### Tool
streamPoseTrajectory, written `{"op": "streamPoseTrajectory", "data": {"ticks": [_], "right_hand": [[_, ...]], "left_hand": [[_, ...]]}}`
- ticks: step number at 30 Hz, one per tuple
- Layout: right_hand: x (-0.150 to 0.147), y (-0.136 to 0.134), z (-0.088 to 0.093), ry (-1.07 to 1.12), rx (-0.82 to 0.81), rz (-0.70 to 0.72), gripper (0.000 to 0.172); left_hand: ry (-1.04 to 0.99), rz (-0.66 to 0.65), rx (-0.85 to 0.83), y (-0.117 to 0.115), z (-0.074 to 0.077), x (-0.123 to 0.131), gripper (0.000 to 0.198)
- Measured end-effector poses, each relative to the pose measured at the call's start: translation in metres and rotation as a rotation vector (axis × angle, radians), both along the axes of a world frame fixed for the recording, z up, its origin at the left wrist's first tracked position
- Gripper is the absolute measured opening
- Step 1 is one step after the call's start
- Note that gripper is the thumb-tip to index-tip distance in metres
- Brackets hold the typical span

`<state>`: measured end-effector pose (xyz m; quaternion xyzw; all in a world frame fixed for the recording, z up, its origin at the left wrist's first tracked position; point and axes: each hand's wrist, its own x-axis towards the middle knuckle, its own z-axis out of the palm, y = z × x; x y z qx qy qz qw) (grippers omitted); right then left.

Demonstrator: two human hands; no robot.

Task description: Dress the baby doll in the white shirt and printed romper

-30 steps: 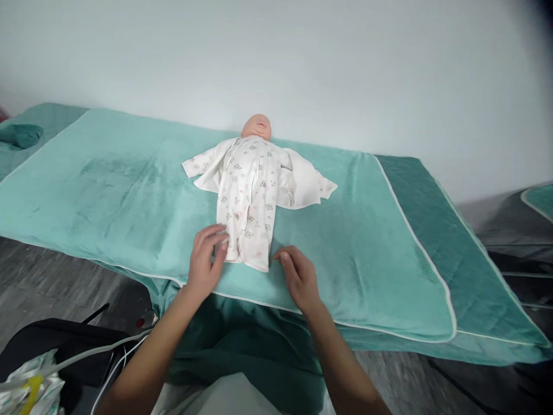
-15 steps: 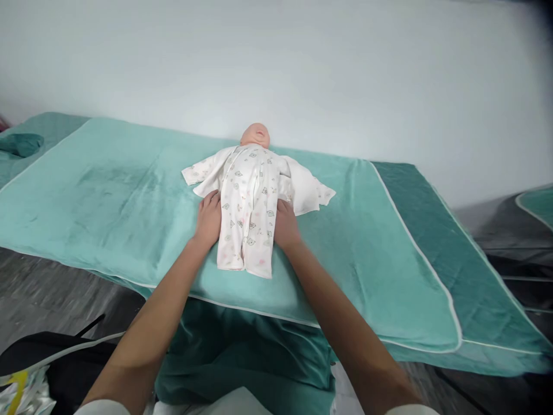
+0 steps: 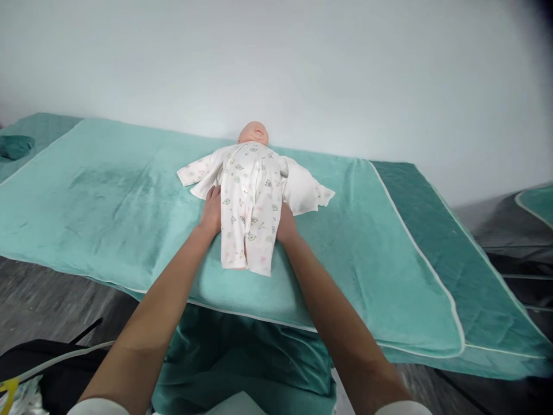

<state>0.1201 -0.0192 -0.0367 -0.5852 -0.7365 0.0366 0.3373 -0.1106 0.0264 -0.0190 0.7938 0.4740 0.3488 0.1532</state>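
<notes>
A baby doll lies on its back, its bald head toward the wall. Spread over its body is a white patterned baby outfit, sleeves out sideways and legs toward me. My left hand is closed at the outfit's left edge around hip height, thumb side tucked beneath the cloth. At the opposite edge my right hand grips the side, its fingers mostly hidden by the fabric. A plain white cloth layer shows beneath the right sleeve. The doll's limbs are covered.
A teal velvety cover with white piping drapes the long bed, which stands against a pale wall. At lower left are a black surface and a pale cord. Another teal-covered surface shows at far right.
Both hands have slid slightly further under the outfit's sides. The outfit's leg part has shifted a little right and its lower half looks narrower. The camera view has moved slightly.
</notes>
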Motion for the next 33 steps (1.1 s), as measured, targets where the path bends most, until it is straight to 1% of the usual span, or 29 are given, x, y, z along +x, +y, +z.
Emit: {"op": "streamPoseTrajectory", "data": {"ticks": [3, 7, 10, 13, 15, 18, 19, 21, 23, 24, 25, 26, 27, 29, 31, 33], "right_hand": [[0.006, -0.013, 0.0, 0.022, 0.001, 0.073, 0.026], [0.008, -0.02, 0.002, 0.069, -0.029, 0.095, 0.027], [0.006, -0.018, 0.003, 0.055, -0.073, 0.077, 0.026], [0.007, -0.018, 0.003, 0.053, -0.087, 0.057, 0.023], [0.009, -0.023, 0.004, 0.079, -0.094, 0.054, 0.018], [0.011, -0.038, 0.006, 0.137, -0.12, 0.025, 0.011], [0.011, -0.044, 0.007, 0.157, -0.127, 0.014, 0.011], [0.011, -0.055, 0.01, 0.206, -0.136, 0.01, 0.02], [0.013, -0.062, 0.011, 0.274, -0.148, 0.023, 0.027], [0.016, -0.063, 0.01, 0.316, -0.14, 0.014, 0.027], [0.02, -0.062, 0.01, 0.353, -0.117, -0.025, 0.027], [0.026, -0.06, 0.009, 0.374, -0.08, -0.101, 0.026], [0.034, -0.057, 0.009, 0.369, -0.04, -0.211, 0.027], [0.049, -0.05, 0.009, 0.291, 0.002, -0.483, 0.032], [0.063, -0.042, 0.011, 0.204, -0.052, -0.708, 0.041], [0.073, -0.035, 0.015, 0.201, -0.178, -0.808, 0.049]], "left_hand": [[0.068, 0.027, 0.025, -0.002, 0.002, 0.001, 0.027], [0.099, 0.038, 0.042, -0.002, 0.0, 0.0, 0.026], [0.149, 0.059, 0.065, -0.004, -0.001, -0.002, 0.026], [0.228, 0.085, 0.094, -0.008, 0.002, -0.005, 0.026], [0.292, 0.096, 0.116, -0.014, 0.005, -0.008, 0.025], [0.371, 0.118, 0.132, -0.027, 0.008, -0.013, 0.026], [0.387, 0.122, 0.135, -0.031, 0.008, -0.015, 0.026], [0.403, 0.115, 0.14, -0.038, 0.007, -0.02, 0.025], [0.386, 0.104, 0.133, -0.043, 0.004, -0.024, 0.022], [0.364, 0.102, 0.121, -0.044, 0.003, -0.025, 0.021], [0.333, 0.104, 0.105, -0.044, 0.001, -0.027, 0.021], [0.292, 0.11, 0.089, -0.043, 0.0, -0.028, 0.022], [0.24, 0.119, 0.076, -0.042, -0.001, -0.028, 0.023], [0.112, 0.143, 0.069, -0.041, -0.002, -0.029, 0.024], [-0.028, 0.208, 0.081, -0.039, -0.003, -0.03, 0.023], [-0.153, 0.323, 0.086, -0.036, -0.005, -0.032, 0.023]]}}
